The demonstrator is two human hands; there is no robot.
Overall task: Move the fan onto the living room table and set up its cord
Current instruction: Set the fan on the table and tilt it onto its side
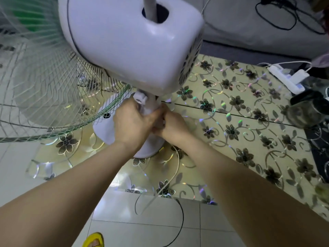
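Note:
A white fan [128, 45] with a wire cage and green blades stands with its round base on the flower-patterned table [240, 139], near the table's left corner. My left hand [131, 122] is wrapped around the fan's neck just under the motor housing. My right hand [170, 125] grips the same stem from the right, touching the left hand. The fan's white cord [175, 168] runs from the base across the table and hangs over the front edge toward the tiled floor.
A white power strip [286, 80] with a plug in it lies at the table's far right. Dark objects [306, 111] crowd the right edge. A black cable [179, 225] loops on the floor. A yellow slipper [93, 240] is below. A sofa with black wires sits behind.

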